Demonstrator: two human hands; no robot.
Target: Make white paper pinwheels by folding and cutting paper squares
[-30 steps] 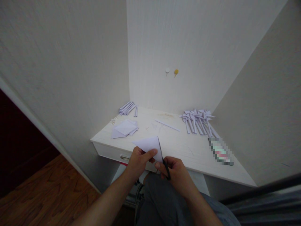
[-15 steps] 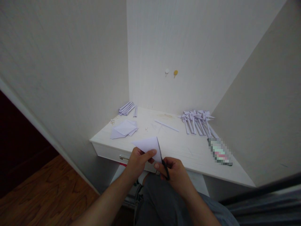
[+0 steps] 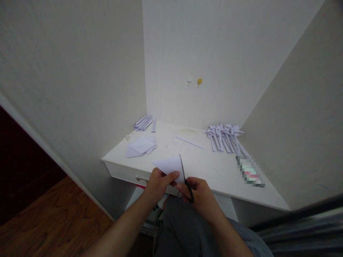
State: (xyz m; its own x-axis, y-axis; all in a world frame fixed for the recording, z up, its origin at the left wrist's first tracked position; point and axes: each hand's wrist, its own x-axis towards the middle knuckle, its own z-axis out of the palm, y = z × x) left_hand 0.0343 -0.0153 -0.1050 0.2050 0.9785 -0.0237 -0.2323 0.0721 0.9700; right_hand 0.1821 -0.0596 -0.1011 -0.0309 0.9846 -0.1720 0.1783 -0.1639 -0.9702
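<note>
My left hand [image 3: 160,181] pinches a folded piece of white paper [image 3: 168,164], its thumb lying on top near the right edge. My right hand [image 3: 197,192] is closed round the black handles of a pair of scissors [image 3: 190,191]. The scissor blades run up along the paper's right edge, their tips at its upper corner. Both hands are just over the front edge of the white desk [image 3: 198,171], close together. The fingers under the paper are hidden.
White paper squares [image 3: 142,145] lie at the desk's left, with rolled paper tubes [image 3: 144,122] behind. A thin paper strip [image 3: 189,142] lies mid-desk. Paper pinwheels on sticks [image 3: 223,135] are piled back right, near a blurred-out flat object [image 3: 250,172]. Walls enclose three sides.
The paper and scissors have shifted very slightly to the right, and the blade tips now show at the paper's upper corner. Both hands keep their grips.
</note>
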